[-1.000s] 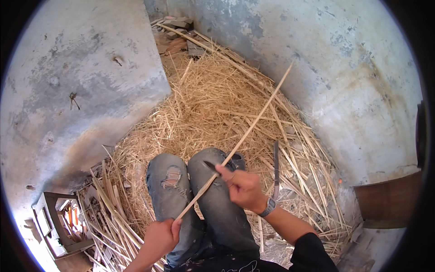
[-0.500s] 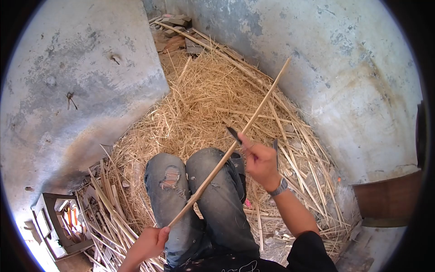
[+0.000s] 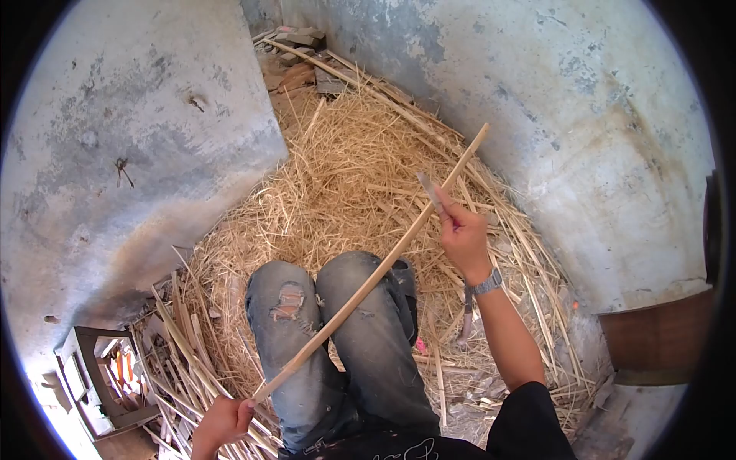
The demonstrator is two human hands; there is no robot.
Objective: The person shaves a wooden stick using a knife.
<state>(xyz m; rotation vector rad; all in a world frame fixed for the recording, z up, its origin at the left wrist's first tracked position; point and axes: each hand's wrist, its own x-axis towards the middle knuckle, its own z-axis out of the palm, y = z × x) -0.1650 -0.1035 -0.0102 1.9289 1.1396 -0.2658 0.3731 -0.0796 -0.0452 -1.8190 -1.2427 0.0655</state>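
Note:
A long pale bamboo-like strip [image 3: 366, 288] runs slantwise across my knees, from lower left to upper right. My left hand [image 3: 222, 423] is closed round its near end. My right hand [image 3: 466, 241], with a watch on the wrist, grips a knife [image 3: 426, 186]. The knife's blade lies across the strip toward its far part, and the fingers sit close against the wood; the handle is hidden in the fist. Below the right wrist, partly covered by the forearm, a slim dark object [image 3: 467, 316] stands among the shavings; its kind is unclear.
A heap of shavings [image 3: 337, 176] covers the floor ahead. Long strips lie along the right wall [image 3: 583, 153] and in a bundle [image 3: 192, 349] at left. A dark frame [image 3: 100, 379] stands lower left, and a brown board [image 3: 652, 337] is at right.
My right hand and the knife have moved up and right along the strip. My left hand has shifted down and left, drawing the strip's near end with it.

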